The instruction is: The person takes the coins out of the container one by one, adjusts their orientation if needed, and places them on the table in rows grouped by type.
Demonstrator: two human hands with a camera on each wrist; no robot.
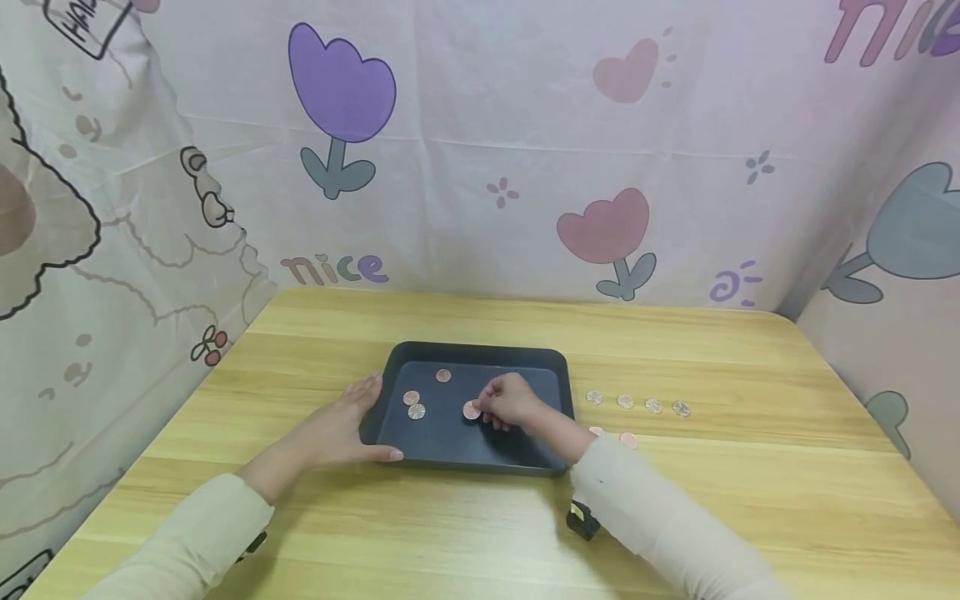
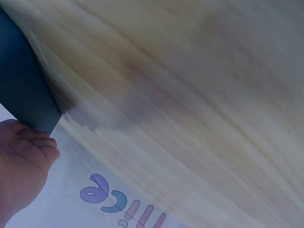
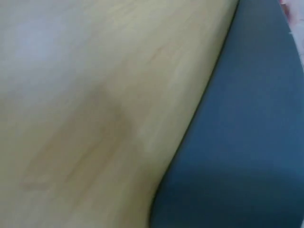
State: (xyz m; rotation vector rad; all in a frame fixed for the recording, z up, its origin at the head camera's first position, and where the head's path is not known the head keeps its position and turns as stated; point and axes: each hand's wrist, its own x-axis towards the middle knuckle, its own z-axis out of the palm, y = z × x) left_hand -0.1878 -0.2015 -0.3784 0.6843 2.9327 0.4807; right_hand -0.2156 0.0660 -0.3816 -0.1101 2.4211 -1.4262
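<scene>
A dark baking tray (image 1: 480, 468) lies on the wooden table, with several coins in it. My right hand (image 1: 512, 400) is over the middle of the tray, thumb and fingertips pinching a copper-coloured coin (image 1: 471, 410). To its left lie two more copper coins, one toward the back (image 1: 443, 376) and one lower (image 1: 411, 398), beside a silver coin (image 1: 416, 412). My left hand (image 1: 341, 429) holds the tray's left side, its thumb at the near rim and fingers along the outer wall. The left wrist view shows those fingers bent against the tray wall (image 2: 28, 85).
Right of the tray, several silver coins (image 1: 625, 402) form a row on the table (image 1: 480, 533). Nearer, a copper coin (image 1: 628, 440) and another beside it are partly hidden by my right forearm. A printed cloth (image 1: 465, 100) hangs behind the table.
</scene>
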